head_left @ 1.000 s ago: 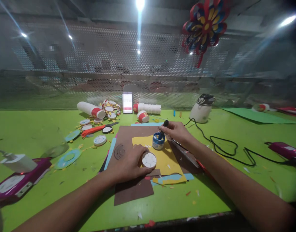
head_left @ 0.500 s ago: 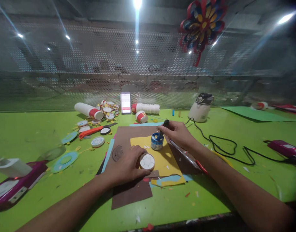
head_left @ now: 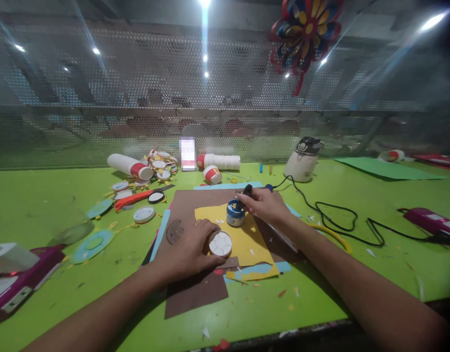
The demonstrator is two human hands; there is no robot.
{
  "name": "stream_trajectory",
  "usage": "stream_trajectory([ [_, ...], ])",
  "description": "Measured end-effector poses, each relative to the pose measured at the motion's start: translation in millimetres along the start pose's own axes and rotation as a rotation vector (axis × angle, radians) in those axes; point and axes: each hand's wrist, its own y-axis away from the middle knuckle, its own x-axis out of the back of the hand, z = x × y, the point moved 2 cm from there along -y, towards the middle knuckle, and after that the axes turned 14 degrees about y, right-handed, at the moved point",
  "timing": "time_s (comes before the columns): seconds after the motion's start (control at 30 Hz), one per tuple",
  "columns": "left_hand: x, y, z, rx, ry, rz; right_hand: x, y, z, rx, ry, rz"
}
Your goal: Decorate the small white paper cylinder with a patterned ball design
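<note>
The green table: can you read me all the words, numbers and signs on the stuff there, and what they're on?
No text here is clear enough to quote.
Blue jar: label too small and blurred.
Blue-marked disc: too small to read.
Phone: screen blurred out.
Small red-and-white cup: mark too small.
White disc by the left hand: lines, no readable letters.

No readable text anywhere.
</note>
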Motion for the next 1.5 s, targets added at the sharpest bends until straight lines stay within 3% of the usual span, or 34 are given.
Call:
stream_trajectory([
  [0.67, 1.0, 0, 3, 0.026, 0.001, -0.01, -3, -9, 11, 0.057, -0.004, 0.074],
  [1.27, 0.7, 0, 1, 0.016, 0.029, -0.003, 4, 6, -13, 0.132, 0.402, 0.075],
  [1.5, -1.4, 0, 0, 0.026, 0.042, 0.014, 5, 1, -9, 0.187, 0.477, 0.101],
])
